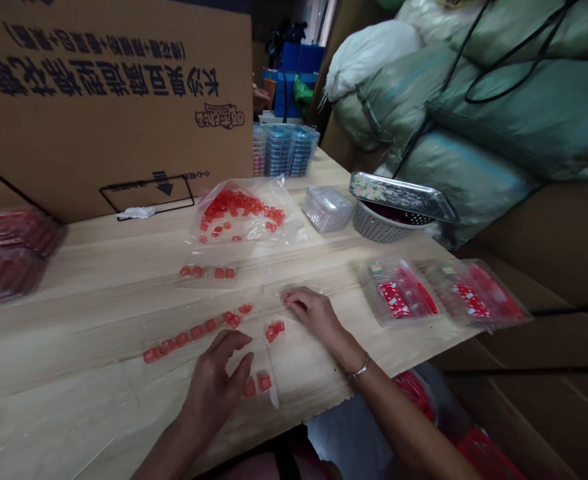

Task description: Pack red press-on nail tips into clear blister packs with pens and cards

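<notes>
On the counter (119,257), light, slick-looking red cubes (197,332) are inviting side pinches; my left hand (215,381) is hovering, fingers parted; whether my right hand (319,315) is gripping, I can't tell.

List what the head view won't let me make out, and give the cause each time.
Head view: whether the fingers of the right hand hold anything; blurred and too small.
Head view: whether more red pieces lie behind the left hand; that hand blocks the spot.
Head view: most of the gray basket's contents; the shiny tray over it hides them.
Head view: the full stack of red packs; cut off by the left edge, blurred too.
</notes>
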{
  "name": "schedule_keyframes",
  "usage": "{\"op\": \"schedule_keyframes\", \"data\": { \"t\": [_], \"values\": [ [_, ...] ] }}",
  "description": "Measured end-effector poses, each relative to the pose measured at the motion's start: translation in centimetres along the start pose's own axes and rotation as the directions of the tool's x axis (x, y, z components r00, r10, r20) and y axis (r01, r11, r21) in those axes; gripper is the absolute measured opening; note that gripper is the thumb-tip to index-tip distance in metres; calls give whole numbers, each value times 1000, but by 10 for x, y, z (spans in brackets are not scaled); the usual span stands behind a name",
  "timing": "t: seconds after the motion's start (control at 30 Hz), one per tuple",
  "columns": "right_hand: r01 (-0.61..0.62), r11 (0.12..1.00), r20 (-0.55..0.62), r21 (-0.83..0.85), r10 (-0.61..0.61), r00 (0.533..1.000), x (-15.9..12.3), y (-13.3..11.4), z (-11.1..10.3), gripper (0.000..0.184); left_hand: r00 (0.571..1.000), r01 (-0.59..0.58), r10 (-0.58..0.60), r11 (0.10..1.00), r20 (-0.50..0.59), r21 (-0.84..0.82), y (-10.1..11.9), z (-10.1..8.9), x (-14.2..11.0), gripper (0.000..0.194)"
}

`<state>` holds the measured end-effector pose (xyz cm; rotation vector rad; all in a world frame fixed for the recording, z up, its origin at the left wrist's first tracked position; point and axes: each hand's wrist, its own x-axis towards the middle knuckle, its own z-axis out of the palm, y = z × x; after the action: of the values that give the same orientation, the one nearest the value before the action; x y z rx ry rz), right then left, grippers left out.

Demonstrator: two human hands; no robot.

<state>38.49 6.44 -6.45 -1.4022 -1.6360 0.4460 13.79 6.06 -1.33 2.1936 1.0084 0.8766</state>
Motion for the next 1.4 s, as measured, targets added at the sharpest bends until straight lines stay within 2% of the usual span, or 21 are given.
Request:
{"op": "schedule_keyframes", "data": {
  "t": [0.1, 0.17, 0.27, 0.33, 0.43, 0.57, 0.7, 0.77, 0.83, 0.9, 0.97, 1.0, 1.07, 1.13, 1.23, 1.3, 1.4],
  "values": [
    [-49, 997, -48, 52, 52, 998, -2, 1, 2, 7, 997, -14, 7, 997, 81, 80, -6, 5, 17, 16],
    [-46, 999, -42, 23, 47, 998, -2, -2, 1, 7, 981, -67, 35, 984, 190, 163, -7, 11, 38, 22],
    [-49, 997, -45, -67, 46, 998, 0, -8, -1, 8, 912, -137, 10, 950, 409, 280, -5, 24, 69, 21],
    [-86, 988, -59, -130, 79, 995, 1, -13, -1, 8, 877, -159, -10, 937, 481, 310, -6, 31, 82, 18],
    [-134, 958, -43, -255, 127, 991, 3, -20, 0, 8, 879, -163, -9, 934, 476, 317, -9, 38, 86, 19],
    [-112, 897, -8, -427, 120, 993, 7, -23, -2, 5, 890, -158, -6, 933, 455, 323, -10, 36, 78, 25],
    [-110, 877, 51, -467, 151, 987, 9, -22, -5, 2, 916, -189, 63, 939, 396, 288, -1, 33, 63, 19],
    [-92, 878, 44, -471, 128, 991, 5, -27, -7, 10, 917, -197, 86, 947, 390, 253, 2, 36, 54, 14],
    [-35, 899, 57, -436, 66, 996, -2, -38, -9, 19, 925, -146, 56, 965, 376, 216, 3, 40, 48, 18],
    [46, 942, 145, -332, 2, 989, -10, -51, -10, 24, 947, -32, -16, 989, 321, 143, 0, 42, 45, 19],
    [71, 981, 252, -182, -23, 967, -17, -62, -9, 24, 956, 125, -109, 991, 274, -42, -2, 42, 45, 15],
    [41, 993, 271, -113, -9, 962, -19, -66, -8, 22, 951, 206, -156, 963, 266, -174, -3, 41, 45, 11],
    [-71, 997, 242, 16, 65, 968, -22, -71, -4, 18, 929, 338, -225, 839, 294, -425, -2, 38, 44, 2],
    [-197, 968, 213, 158, 162, 964, -24, -73, 0, 15, 903, 417, -254, 718, 348, -557, 1, 33, 41, 10],
    [-332, 888, 252, 318, 258, 933, -30, -78, 7, 16, 864, 491, -288, 663, 412, -565, 10, 28, 35, 14],
    [-383, 858, 253, 342, 308, 917, -35, -82, 12, 18, 846, 520, -318, 667, 428, -533, 16, 26, 30, 10],
    [-429, 853, 201, 296, 384, 901, -42, -88, 20, 20, 860, 500, -350, 723, 371, -476, 20, 26, 26, 9]
  ]
}}
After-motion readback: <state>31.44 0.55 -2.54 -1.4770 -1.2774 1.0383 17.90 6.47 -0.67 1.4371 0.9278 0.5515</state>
